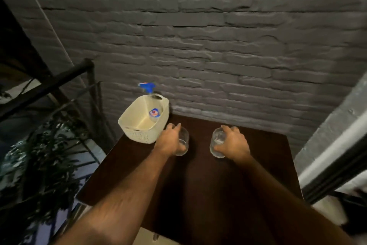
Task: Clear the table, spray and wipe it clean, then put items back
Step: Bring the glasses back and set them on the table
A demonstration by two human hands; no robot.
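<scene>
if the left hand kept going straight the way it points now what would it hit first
Probably nothing on the dark wooden table. The left hand, its grip around a clear drinking glass, points toward the grey brick wall; the cream plastic basket sits just left of that line, though depth is unclear.

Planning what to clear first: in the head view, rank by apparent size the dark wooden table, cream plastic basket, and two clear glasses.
1. Dark wooden table
2. Cream plastic basket
3. Two clear glasses, left and right: they look alike, so unranked.

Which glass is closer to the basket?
The glass in the left hand, right beside the cream basket. The other glass sits farther right.
</scene>
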